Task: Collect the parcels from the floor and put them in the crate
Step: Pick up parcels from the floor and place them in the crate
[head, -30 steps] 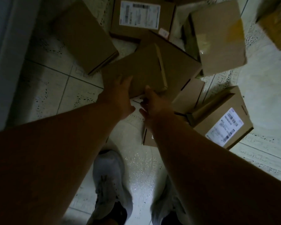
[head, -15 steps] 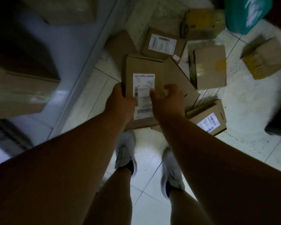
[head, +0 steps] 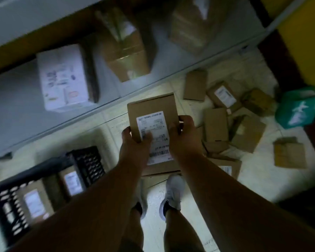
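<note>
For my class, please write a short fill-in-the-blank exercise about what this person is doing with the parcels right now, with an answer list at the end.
1. The labelled parcel is held by ____ hands.
2. The black crate lies to the person's ____ side.
3. The crate already holds parcels, so it is not ____.
4. More brown parcels lie scattered on the ____, to the person's right.

Answers: both; left; empty; floor

parcel [head: 151, 106]: brown, white label | crate [head: 87, 160]: black lattice | bag [head: 298, 108]: green, white print | shoes [head: 175, 190]: grey
</note>
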### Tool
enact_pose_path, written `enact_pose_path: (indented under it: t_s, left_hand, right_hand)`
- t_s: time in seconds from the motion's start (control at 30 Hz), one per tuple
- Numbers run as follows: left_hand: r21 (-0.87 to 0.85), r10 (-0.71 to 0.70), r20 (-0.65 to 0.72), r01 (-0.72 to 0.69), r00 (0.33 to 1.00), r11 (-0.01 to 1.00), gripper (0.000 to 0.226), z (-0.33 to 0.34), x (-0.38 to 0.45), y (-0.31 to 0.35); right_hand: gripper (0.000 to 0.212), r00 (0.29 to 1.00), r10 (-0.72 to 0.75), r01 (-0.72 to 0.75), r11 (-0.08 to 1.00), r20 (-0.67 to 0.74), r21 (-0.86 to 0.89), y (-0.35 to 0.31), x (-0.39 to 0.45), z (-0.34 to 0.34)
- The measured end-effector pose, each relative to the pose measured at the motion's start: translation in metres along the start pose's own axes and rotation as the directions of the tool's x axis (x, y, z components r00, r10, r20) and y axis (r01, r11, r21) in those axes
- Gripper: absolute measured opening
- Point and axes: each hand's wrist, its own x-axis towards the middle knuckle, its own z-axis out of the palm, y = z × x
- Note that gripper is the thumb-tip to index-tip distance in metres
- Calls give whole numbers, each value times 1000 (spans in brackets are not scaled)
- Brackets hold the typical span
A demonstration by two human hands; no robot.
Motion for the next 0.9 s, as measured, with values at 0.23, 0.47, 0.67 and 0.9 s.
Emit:
enact_pose_path:
  t_s: [0.23,0.47,0.67,0.9]
  left_hand:
    - [503,231,-138,-133,963,854,107,-123,10,-80]
    - [744,406,44,-301,913,597,107,-253,19,-151]
    - [835,356,98,-271,929,478,50,-380,13,-216]
    - [246,-120,-232,177,965,953,36,-467,41,-286]
  right_hand:
    - [21,935,-222,309,894,278,-325,-1,-58,104]
    - [20,730,-263,604,678,631,-417,-18,-118,230]
    - [20,390,-111,828,476,914,-296,-74,-198,343]
    - [44,597,-473,802,360,648,-477,-88,-244,454]
